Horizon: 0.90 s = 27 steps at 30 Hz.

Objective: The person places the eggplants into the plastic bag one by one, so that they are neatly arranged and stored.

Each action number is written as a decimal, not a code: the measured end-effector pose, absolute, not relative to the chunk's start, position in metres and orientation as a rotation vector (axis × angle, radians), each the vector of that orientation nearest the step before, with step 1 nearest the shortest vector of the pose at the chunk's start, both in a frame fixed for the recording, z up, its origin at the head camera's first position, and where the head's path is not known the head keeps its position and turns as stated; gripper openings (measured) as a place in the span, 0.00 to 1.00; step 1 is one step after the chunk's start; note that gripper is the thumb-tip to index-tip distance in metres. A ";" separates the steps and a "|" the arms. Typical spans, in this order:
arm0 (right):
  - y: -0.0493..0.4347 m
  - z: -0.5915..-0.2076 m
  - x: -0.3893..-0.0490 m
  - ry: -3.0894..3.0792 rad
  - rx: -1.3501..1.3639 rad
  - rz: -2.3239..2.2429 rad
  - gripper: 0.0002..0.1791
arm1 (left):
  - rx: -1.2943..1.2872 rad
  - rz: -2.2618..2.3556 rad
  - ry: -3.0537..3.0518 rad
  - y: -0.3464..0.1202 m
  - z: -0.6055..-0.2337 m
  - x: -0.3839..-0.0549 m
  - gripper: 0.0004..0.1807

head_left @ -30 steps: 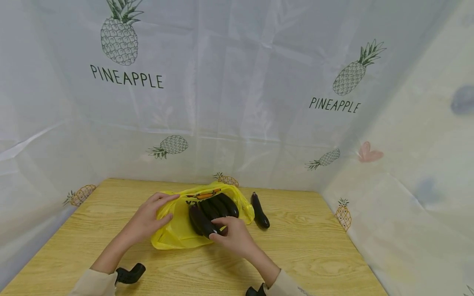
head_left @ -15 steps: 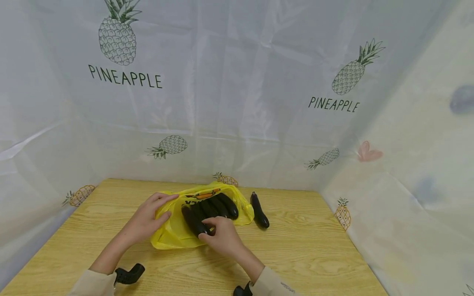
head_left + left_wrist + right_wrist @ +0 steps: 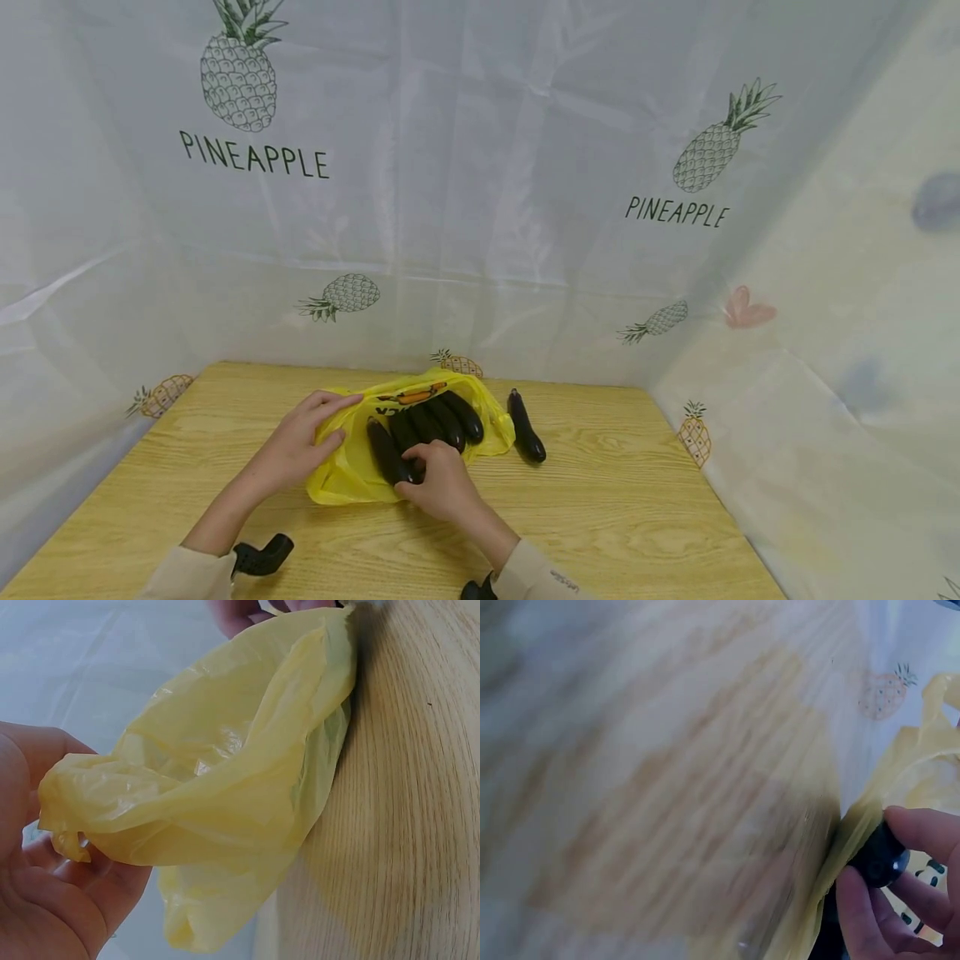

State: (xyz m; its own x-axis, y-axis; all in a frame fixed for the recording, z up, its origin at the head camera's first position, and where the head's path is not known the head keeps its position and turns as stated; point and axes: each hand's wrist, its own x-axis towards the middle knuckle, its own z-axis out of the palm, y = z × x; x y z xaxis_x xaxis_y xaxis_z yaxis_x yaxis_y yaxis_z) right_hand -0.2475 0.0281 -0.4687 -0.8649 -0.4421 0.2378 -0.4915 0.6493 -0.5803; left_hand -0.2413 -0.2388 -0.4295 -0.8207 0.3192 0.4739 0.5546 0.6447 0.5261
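A yellow plastic bag (image 3: 347, 477) lies on its side with its mouth toward me. My left hand (image 3: 303, 437) holds the bag's left edge; in the left wrist view its thumb and fingers close round the yellow plastic (image 3: 217, 772). Inside, several dark purple eggplants (image 3: 437, 421) lie side by side, slanting. My right hand (image 3: 442, 485) pinches the near end of the leftmost eggplant (image 3: 386, 450) at the bag's mouth. From the right wrist, the thumb and fingers show round that eggplant's shiny dark end (image 3: 883, 855), against the bag's rim.
One more eggplant (image 3: 527, 432) lies on the wooden table (image 3: 615, 500) just right of the bag. A pineapple-printed curtain (image 3: 480, 208) encloses the table at the back and sides. Black wrist mounts (image 3: 264, 555) stick out by both sleeves.
My right hand has moved left with the eggplant, from over the others to the left end of the row. My left hand and the bag stay about where they were.
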 end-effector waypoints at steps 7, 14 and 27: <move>0.029 -0.466 -0.246 -2.838 0.831 1.019 0.22 | -0.701 -0.973 -2.528 -0.239 -0.430 -0.241 0.31; 0.027 -0.466 -0.249 -2.862 0.839 1.021 0.23 | -0.698 -0.975 -2.533 -0.239 -0.429 -0.238 0.31; 0.012 -0.465 -0.255 -2.845 0.728 0.989 0.23 | -0.723 -0.976 -2.519 -0.238 -0.427 -0.237 0.30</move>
State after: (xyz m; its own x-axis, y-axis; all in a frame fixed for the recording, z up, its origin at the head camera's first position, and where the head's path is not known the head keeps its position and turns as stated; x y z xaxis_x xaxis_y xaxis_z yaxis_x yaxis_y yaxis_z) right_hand -0.2554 0.0121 -0.4654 -0.8887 -0.4176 0.1893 -0.4450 0.6861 -0.5755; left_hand -0.2368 -0.2380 -0.4267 -0.8111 0.3339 0.4803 0.5703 0.6339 0.5224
